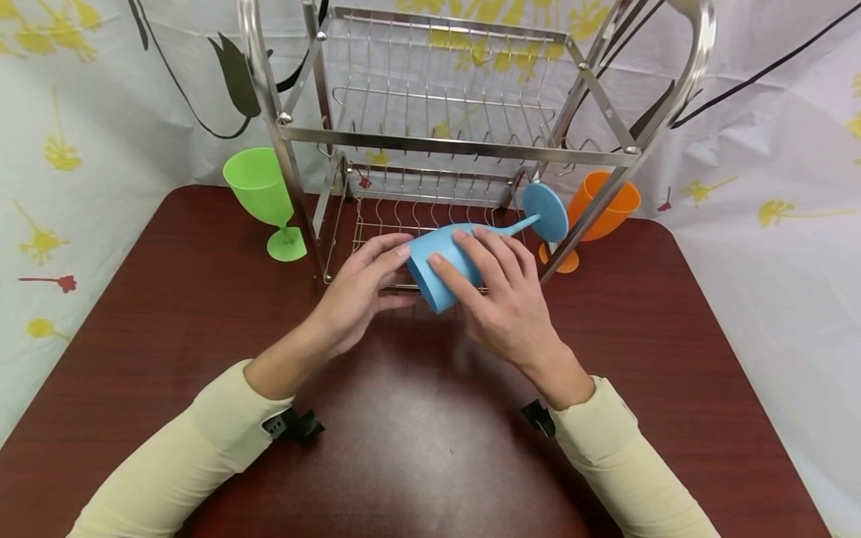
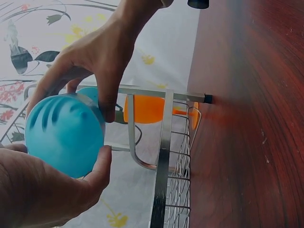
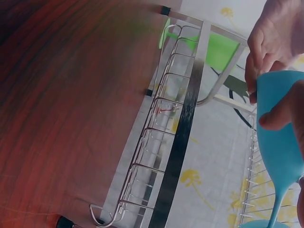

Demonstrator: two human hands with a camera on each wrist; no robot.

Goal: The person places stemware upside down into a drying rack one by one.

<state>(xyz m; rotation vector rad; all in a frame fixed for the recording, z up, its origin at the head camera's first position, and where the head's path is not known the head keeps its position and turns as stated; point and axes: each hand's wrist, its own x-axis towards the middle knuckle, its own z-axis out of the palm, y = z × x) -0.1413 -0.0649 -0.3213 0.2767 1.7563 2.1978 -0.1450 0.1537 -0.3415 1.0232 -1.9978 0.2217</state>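
Observation:
Tilted on its side above the front of the dish rack is a light blue plastic goblet [image 1: 442, 243], its mouth toward the left and its round foot toward the back right. My right hand [image 1: 507, 302] grips the bowl from above, fingers spread over its side. At the mouth, my left hand [image 1: 350, 295] holds the rim between thumb and fingers. The left wrist view looks straight into the hollow bowl [image 2: 66, 137], where finger shadows show through the wall. In the right wrist view the stem [image 3: 277, 206] points down toward the foot.
A two-tier metal dish rack [image 1: 457, 142] stands at the back of the dark red table [image 1: 417, 448]. To its left is a green goblet [image 1: 255, 187]; an orange goblet [image 1: 608, 205] stands behind its right leg. A flower-patterned white sheet [image 1: 773, 149] hangs behind.

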